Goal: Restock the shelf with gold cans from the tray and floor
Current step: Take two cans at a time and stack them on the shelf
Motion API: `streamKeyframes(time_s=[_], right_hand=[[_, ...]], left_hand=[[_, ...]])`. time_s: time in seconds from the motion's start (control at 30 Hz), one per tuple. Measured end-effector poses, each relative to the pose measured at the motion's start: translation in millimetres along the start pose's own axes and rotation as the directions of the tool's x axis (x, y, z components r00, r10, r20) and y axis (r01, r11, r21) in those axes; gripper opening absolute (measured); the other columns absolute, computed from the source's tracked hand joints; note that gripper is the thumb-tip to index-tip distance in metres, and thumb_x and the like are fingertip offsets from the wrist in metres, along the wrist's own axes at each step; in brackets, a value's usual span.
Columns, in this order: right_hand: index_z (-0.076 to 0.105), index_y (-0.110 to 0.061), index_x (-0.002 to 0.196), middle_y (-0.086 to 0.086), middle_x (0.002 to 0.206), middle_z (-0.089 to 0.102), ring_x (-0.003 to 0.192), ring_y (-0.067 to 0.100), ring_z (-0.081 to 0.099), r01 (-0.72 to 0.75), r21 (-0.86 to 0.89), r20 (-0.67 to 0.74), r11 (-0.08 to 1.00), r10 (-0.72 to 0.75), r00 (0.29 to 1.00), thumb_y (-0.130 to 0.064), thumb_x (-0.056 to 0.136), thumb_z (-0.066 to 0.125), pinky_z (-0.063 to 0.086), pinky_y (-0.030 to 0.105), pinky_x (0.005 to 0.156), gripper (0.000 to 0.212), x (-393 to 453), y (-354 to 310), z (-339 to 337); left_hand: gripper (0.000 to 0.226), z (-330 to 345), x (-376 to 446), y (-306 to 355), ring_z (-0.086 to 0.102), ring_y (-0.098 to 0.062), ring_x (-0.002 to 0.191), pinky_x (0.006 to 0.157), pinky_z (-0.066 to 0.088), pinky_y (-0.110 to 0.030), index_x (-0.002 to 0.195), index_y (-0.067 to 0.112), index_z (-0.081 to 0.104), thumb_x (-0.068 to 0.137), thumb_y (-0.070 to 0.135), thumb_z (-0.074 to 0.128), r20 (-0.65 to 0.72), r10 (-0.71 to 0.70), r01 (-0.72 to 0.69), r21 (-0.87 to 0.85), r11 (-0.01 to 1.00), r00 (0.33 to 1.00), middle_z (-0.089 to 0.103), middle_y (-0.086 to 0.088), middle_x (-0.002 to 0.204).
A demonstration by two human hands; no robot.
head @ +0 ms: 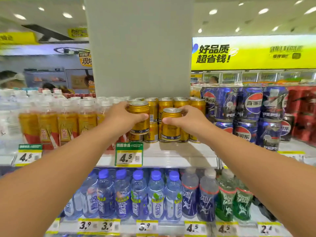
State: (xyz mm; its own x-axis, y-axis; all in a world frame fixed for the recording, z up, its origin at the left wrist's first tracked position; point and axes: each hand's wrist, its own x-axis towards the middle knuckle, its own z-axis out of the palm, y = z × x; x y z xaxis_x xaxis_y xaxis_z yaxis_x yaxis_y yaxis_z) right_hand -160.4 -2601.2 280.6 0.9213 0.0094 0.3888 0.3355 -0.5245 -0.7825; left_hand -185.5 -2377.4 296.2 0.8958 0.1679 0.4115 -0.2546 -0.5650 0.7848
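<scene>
My left hand (123, 117) grips a gold can (139, 117) and holds it slightly above the white shelf (171, 154), in front of the stacked gold cans (181, 103). My right hand (186, 118) grips a second gold can (171, 124) whose base stands on or just over the shelf surface. Both cans are upright with silver tops. Behind them, gold cans stand two layers high in several rows. No tray or floor is in view.
Amber drink bottles (51, 124) fill the shelf to the left, blue Pepsi cans (248, 113) stand stacked to the right. Water bottles (138, 194) line the shelf below. Price tags (128, 156) hang on the shelf edge. A grey pillar (140, 48) rises behind.
</scene>
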Motion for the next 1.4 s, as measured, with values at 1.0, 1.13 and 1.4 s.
streamKeyframes(time_s=[1.0,1.13,1.4], right_hand=[[0.055,-0.029,0.121,-0.017,0.107,0.061,0.101,0.006,0.061,-0.038,0.100,0.178,0.994,0.020,0.984,-0.042,0.072,0.085,0.048,0.016,0.072,0.059,30.7,51.6,54.0],[0.056,-0.026,0.129,-0.011,0.122,0.064,0.108,0.010,0.062,-0.043,0.096,0.172,0.994,0.026,0.985,-0.045,0.071,0.085,0.053,0.028,0.090,0.068,32.2,53.1,57.4],[0.051,-0.027,0.133,-0.011,0.129,0.060,0.114,0.012,0.059,-0.046,0.063,0.180,0.997,0.034,0.983,-0.048,0.073,0.082,0.051,0.033,0.096,0.071,29.8,52.3,58.9]], left_hand=[[0.055,49.2,27.9,-57.0,0.059,-0.017,0.097,0.083,0.047,-0.033,0.124,0.022,0.054,0.078,0.034,0.082,0.040,-0.215,0.210,0.103,0.972,0.976,0.064,0.002,0.114],[0.051,54.2,26.3,-59.1,0.053,-0.014,0.095,0.082,0.042,-0.031,0.125,0.021,0.054,0.082,0.032,0.079,0.049,-0.201,0.194,0.112,0.975,0.978,0.057,0.006,0.106],[0.058,51.4,26.6,-59.4,0.055,-0.017,0.095,0.079,0.045,-0.033,0.123,0.021,0.055,0.076,0.041,0.082,0.006,-0.200,0.194,0.205,0.959,0.980,0.064,0.001,0.117]])
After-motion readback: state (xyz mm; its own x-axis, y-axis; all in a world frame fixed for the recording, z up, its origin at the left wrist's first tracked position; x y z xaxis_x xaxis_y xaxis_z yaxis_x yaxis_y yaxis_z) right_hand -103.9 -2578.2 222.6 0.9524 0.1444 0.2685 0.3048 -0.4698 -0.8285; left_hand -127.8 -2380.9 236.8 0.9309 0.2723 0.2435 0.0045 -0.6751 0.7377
